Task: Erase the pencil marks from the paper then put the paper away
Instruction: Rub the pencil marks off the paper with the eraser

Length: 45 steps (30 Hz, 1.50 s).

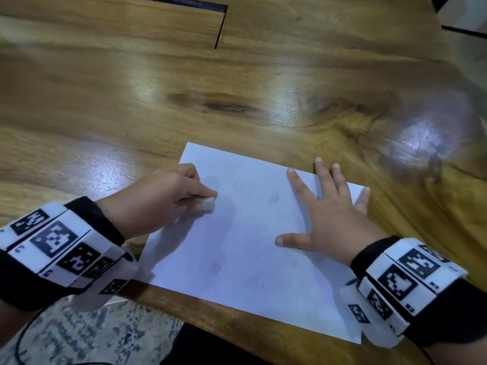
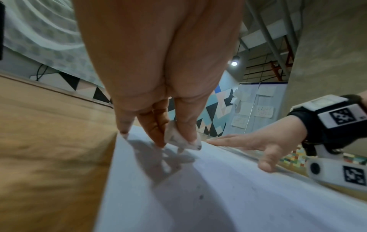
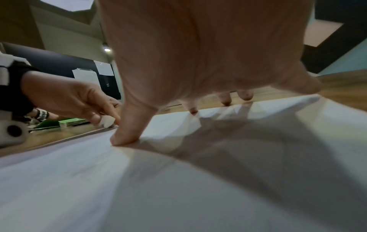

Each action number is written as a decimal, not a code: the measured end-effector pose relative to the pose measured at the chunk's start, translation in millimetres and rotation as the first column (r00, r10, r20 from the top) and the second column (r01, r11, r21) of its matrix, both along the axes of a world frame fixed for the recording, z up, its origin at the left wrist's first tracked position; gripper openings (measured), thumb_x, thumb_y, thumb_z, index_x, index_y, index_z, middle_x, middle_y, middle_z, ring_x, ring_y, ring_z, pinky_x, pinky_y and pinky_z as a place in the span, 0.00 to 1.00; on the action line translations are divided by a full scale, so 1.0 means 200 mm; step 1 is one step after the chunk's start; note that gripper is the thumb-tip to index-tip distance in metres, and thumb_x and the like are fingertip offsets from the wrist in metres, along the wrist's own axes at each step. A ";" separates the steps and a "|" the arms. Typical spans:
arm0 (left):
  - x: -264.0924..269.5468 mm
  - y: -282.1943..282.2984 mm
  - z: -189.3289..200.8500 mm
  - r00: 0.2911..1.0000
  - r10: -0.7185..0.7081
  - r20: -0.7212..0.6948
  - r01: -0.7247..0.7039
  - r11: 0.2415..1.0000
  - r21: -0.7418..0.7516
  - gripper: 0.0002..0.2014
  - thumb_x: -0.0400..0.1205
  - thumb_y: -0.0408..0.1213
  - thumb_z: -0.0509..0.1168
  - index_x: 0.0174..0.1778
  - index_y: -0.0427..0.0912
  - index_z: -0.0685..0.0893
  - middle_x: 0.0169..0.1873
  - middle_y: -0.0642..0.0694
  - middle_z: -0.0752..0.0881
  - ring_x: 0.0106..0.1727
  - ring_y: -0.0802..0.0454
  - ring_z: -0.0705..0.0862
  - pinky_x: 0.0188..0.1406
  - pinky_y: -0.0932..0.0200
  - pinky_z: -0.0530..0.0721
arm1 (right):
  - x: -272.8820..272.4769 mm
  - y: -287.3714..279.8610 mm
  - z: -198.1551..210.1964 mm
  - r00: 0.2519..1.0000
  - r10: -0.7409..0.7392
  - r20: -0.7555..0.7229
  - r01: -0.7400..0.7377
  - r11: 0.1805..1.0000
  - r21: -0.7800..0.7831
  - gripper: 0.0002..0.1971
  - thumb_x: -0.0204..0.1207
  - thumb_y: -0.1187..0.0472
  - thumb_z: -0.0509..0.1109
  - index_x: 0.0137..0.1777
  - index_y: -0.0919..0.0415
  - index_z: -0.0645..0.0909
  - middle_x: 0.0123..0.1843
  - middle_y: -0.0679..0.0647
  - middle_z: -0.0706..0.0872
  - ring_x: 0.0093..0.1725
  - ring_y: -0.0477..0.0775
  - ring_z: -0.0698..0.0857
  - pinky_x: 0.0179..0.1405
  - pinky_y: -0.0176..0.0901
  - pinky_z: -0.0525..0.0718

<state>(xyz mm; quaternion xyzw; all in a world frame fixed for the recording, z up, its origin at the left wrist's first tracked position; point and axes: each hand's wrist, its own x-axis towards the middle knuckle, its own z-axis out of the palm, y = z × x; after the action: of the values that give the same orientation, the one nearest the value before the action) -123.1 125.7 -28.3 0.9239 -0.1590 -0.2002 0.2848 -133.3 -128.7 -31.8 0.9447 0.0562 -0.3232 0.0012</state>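
The white paper (image 1: pixel 253 241) lies flat on the wooden bench (image 1: pixel 131 106), its near edge reaching slightly past the bench's front edge. Faint grey pencil smudges (image 1: pixel 274 196) are scattered over the sheet, some toward the far edge, others nearer the person. The left hand (image 1: pixel 160 198) is at the sheet's far left corner, thumb and fingers pinching a small white eraser (image 1: pixel 208 203) whose lower end meets the paper; in the left wrist view the eraser (image 2: pixel 178 139) carries dark specks. The right hand (image 1: pixel 329 214) lies spread wide and flat on the right side of the sheet, holding nothing, fingers straight, with some fingertips reaching past the far edge onto the wood. Both wrists wear black bands with black-and-white marker blocks (image 1: pixel 55 241).
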 end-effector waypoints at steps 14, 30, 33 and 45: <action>0.26 -0.27 0.02 0.987 0.141 0.079 -0.144 0.989 0.033 0.08 0.72 0.38 0.71 0.46 0.44 0.86 0.27 0.53 0.79 0.28 0.62 0.74 0.28 0.65 0.71 | 0.03 0.11 -0.01 0.993 0.120 0.025 -0.122 0.980 0.156 0.52 0.64 0.29 0.68 0.78 0.31 0.34 0.81 0.40 0.30 0.81 0.53 0.29 0.76 0.74 0.38; 0.17 -0.20 0.03 0.998 -0.029 -0.063 0.040 0.983 0.177 0.04 0.72 0.34 0.71 0.41 0.45 0.86 0.34 0.44 0.90 0.32 0.55 0.81 0.33 0.62 0.72 | 0.02 0.11 -0.01 0.991 0.133 0.025 -0.136 0.981 0.138 0.51 0.66 0.30 0.67 0.77 0.31 0.31 0.81 0.42 0.29 0.81 0.54 0.28 0.76 0.76 0.38; 0.16 -0.18 0.03 0.995 -0.018 -0.101 0.034 0.987 0.154 0.06 0.71 0.31 0.70 0.38 0.48 0.87 0.30 0.47 0.90 0.28 0.62 0.81 0.26 0.76 0.72 | 0.02 0.12 -0.01 0.991 0.129 0.027 -0.132 0.981 0.140 0.51 0.66 0.30 0.67 0.77 0.31 0.31 0.82 0.42 0.29 0.81 0.54 0.28 0.76 0.75 0.38; 0.15 -0.19 0.01 0.997 -0.021 -0.069 0.031 0.989 0.142 0.05 0.70 0.30 0.70 0.37 0.45 0.88 0.30 0.46 0.90 0.30 0.60 0.81 0.26 0.75 0.71 | 0.02 0.11 -0.02 0.991 0.125 0.040 -0.130 0.982 0.136 0.52 0.65 0.29 0.67 0.78 0.31 0.32 0.82 0.42 0.29 0.81 0.54 0.29 0.75 0.75 0.38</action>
<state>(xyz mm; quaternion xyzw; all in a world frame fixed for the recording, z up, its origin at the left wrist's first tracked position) -93.0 86.7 -25.5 0.9325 -0.1466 -0.2456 0.2204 -129.2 -105.7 -36.4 0.9419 0.1389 -0.3030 -0.0428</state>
